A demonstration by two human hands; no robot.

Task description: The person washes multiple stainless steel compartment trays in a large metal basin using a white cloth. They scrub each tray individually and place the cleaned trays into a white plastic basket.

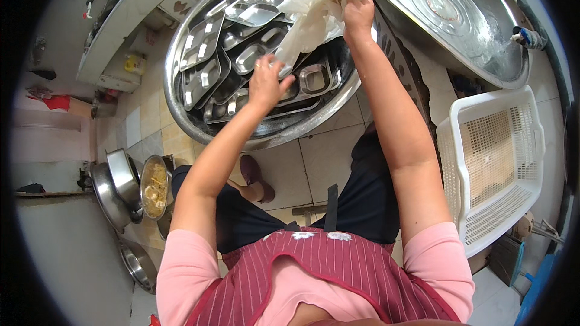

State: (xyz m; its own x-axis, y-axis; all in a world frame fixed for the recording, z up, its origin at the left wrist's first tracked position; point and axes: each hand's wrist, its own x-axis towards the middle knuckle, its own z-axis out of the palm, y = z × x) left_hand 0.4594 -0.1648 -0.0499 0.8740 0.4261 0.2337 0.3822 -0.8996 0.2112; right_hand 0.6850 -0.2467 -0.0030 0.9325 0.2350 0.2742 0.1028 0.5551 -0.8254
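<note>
A large round metal basin (pixel 181 120) stands in front of me, holding many compartment trays of shiny metal (pixel 201 40), stacked and tilted against one another. At its right rim my right hand (pixel 359 16) grips a bunched white cloth (pixel 312 18), whose lower end hangs over the trays. My left hand (pixel 267 81) hovers over or rests on the trays beside the cloth's lower end, fingers apart; whether it touches them is hard to tell. Part of the trays lies hidden under the cloth and my left hand.
Another big metal basin (pixel 444 9) with water stands at the upper right, a hose end (pixel 528 38) at its rim. Below it is a white plastic basket (pixel 462 167). At the left stand metal pans (pixel 106 199) and a bowl of food scraps (pixel 156 188).
</note>
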